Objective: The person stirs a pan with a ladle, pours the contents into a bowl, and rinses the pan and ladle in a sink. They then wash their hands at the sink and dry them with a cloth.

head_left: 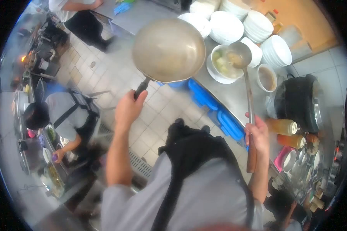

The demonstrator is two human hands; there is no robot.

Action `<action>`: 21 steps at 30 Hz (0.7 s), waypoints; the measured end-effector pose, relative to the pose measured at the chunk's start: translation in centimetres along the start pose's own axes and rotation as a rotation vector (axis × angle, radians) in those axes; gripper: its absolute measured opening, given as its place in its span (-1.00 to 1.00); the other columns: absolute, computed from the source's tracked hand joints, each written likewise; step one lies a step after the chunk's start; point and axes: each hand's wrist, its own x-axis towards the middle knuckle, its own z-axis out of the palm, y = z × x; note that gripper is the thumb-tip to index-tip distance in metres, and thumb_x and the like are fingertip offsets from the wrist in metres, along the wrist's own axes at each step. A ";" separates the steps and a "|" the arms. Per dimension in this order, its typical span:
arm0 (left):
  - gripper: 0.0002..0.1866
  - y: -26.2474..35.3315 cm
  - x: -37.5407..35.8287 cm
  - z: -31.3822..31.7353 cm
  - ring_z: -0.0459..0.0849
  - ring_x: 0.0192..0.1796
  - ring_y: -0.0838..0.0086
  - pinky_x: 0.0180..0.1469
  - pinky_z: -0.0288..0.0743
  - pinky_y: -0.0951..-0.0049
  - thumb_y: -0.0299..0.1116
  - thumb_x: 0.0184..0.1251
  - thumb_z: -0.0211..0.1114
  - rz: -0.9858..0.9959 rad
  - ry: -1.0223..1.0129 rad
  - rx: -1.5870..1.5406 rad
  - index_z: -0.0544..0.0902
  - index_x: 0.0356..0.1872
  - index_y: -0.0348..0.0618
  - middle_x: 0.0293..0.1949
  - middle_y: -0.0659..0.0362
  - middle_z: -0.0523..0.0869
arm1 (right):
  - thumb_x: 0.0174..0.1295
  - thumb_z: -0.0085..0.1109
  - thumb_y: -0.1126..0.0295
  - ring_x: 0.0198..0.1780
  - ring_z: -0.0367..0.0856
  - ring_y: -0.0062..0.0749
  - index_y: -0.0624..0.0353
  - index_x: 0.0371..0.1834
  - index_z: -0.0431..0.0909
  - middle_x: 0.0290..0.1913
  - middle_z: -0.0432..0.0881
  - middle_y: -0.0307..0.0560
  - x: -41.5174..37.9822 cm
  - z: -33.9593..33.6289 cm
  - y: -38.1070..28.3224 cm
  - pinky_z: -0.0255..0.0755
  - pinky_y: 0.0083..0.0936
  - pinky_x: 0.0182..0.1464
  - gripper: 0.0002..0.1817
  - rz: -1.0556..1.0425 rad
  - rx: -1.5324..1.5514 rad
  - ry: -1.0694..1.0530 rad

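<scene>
My left hand (pixel 130 107) is wrapped round the black handle of a wok (pixel 169 50), which I hold out over the floor beside the counter. Only a thin shine of liquid shows inside the wok. In my right hand (pixel 258 133) is the long handle of a ladle (pixel 249 90). The ladle's bowl hangs over the right rim of a white bowl (pixel 224 79) on the counter. Pale green chunks and broth lie in that bowl. To its right stands a white container of brown liquid (pixel 266 78).
Stacks of white plates (pixel 226 26) fill the counter's far end. At the right are a black cooker (pixel 300 102) and sauce bottles (pixel 283 126). Blue bins (pixel 216 109) sit below the counter edge. A co-worker (pixel 71 113) bends over food trays at left; another person (pixel 85 25) stands farther off.
</scene>
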 end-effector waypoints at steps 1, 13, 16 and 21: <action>-0.42 -0.1 0.5 0.3 0.71 -0.32 0.00 -0.25 0.51 0.11 0.16 0.38 0.27 0.053 0.051 0.003 0.66 -0.32 -0.32 -0.46 -0.11 0.70 | 0.29 0.12 0.49 -0.69 0.36 -0.61 0.40 0.31 0.40 -0.55 0.45 -0.26 0.1 -0.2 0.2 0.28 -0.62 -0.71 -0.50 -0.012 -0.076 0.017; -0.38 5.3 3.9 0.3 0.69 -0.34 -0.07 -0.26 0.48 0.06 0.17 0.37 0.26 0.253 0.108 0.038 0.66 -0.38 -0.36 -0.48 -0.17 0.68 | 0.33 0.12 0.50 -0.69 0.37 -0.66 0.32 0.35 0.40 -0.52 0.45 -0.32 -2.8 -0.8 0.3 0.27 -0.62 -0.66 -0.50 -0.145 -0.115 0.120; -0.39 6.3 4.2 0.1 0.69 -0.33 -0.09 -0.26 0.48 0.05 0.16 0.38 0.26 0.309 0.091 0.045 0.66 -0.38 -0.36 -0.47 -0.19 0.68 | 0.30 0.14 0.51 -0.69 0.35 -0.67 0.33 0.37 0.39 -0.51 0.46 -0.31 -3.4 -0.5 -0.5 0.26 -0.65 -0.67 -0.47 -0.128 -0.043 0.078; -0.40 6.2 4.1 0.1 0.70 -0.33 -0.09 -0.25 0.49 0.04 0.15 0.39 0.27 0.302 0.059 0.058 0.67 -0.37 -0.36 -0.46 -0.18 0.69 | 0.29 0.14 0.52 -0.67 0.35 -0.68 0.34 0.38 0.40 -0.49 0.47 -0.29 -3.9 1.4 -1.1 0.29 -0.65 -0.66 -0.45 -0.124 -0.092 -0.020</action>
